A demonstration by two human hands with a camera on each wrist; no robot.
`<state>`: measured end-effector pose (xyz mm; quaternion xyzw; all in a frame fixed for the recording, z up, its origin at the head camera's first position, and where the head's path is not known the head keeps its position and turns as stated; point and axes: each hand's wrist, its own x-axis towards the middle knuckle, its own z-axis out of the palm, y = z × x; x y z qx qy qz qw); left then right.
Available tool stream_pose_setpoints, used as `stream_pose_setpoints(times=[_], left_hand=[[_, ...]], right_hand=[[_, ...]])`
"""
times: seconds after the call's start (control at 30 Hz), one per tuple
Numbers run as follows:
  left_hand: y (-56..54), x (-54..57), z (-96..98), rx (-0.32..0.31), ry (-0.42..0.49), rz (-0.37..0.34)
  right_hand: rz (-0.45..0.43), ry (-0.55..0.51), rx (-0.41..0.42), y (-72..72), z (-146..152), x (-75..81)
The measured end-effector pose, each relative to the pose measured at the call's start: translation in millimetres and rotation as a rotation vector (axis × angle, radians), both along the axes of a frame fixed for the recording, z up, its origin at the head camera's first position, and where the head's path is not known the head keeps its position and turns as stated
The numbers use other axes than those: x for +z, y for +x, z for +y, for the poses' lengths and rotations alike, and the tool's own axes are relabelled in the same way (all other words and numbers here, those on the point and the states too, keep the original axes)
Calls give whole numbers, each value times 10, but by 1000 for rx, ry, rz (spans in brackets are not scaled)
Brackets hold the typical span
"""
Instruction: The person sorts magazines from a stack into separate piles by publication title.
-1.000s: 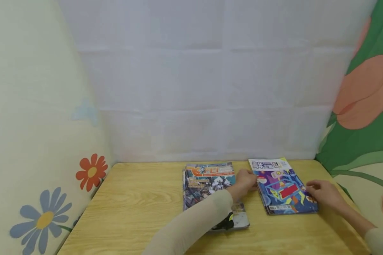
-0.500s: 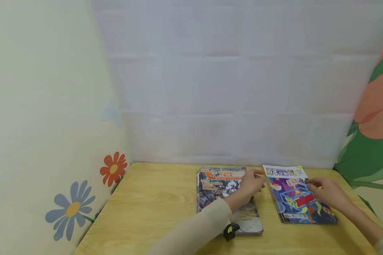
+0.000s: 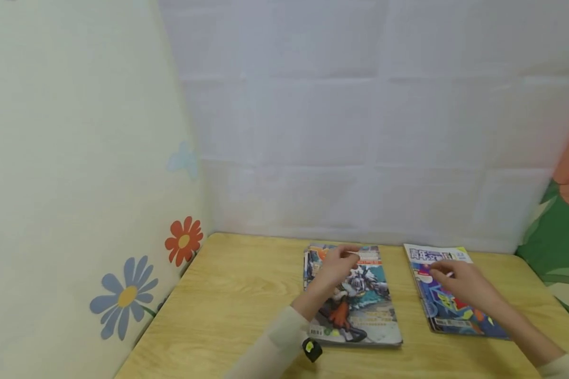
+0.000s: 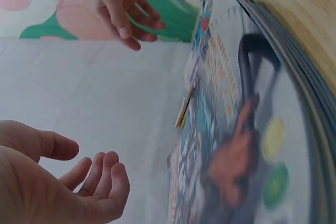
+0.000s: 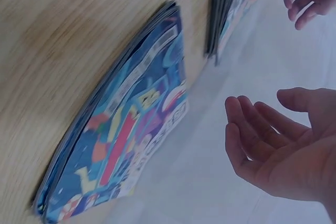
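Two stacks of magazines lie on the wooden table. The left magazine stack (image 3: 370, 295) has a grey cover with an orange title and is the thicker one in the left wrist view. My left hand (image 3: 334, 266) hovers over its upper part, fingers loosely bent around nothing. The right magazine stack (image 3: 436, 305) shows a blue and purple cover under a white title band. Above it is my right hand (image 3: 462, 284), which hides part of the cover. In the right wrist view, my right hand (image 5: 278, 148) is raised off the magazines, with its fingers relaxed and holding nothing.
The wooden table (image 3: 237, 295) meets a white hanging sheet (image 3: 313, 158) along its back edge. A pale wall (image 3: 76, 131) with painted flowers rises at the left. Green leaf patterns (image 3: 564, 237) cover the right side. A strip of tabletop separates the stacks.
My left hand has left the inner edge of the right stack and moved left over the left stack. My right hand has lifted from the right stack's outer edge and shifted left. The view has turned left.
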<state>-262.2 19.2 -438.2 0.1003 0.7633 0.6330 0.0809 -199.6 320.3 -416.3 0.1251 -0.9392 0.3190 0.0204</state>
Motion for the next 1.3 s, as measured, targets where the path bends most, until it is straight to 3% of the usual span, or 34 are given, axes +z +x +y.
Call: stream_pose_setpoints(times=[0.17, 0.37, 0.57, 0.73, 0.87, 1.07, 1.2, 1.3], left_hand=[[71, 10, -329, 43, -46, 35], [123, -33, -635, 133, -152, 119], [138, -113, -819, 179, -265, 171], [94, -191, -895, 167, -351, 211], [86, -238, -936, 167, -370, 139], [127, -235, -987, 110, -364, -10], [152, -238, -1010, 36, -406, -59], [166, -237, -1010, 19, -417, -65]], right_hand=[[55, -1, 17, -36, -210, -31], [53, -63, -1, -101, -426, -111], [-29, -186, -16, -149, -564, -232], [-246, -335, -31, -169, -652, -301], [-389, -433, -54, -175, -723, -344], [-413, -404, -58, -206, -762, -412], [-438, -381, -62, -223, -762, -467], [-458, -406, -77, -226, -769, -502]])
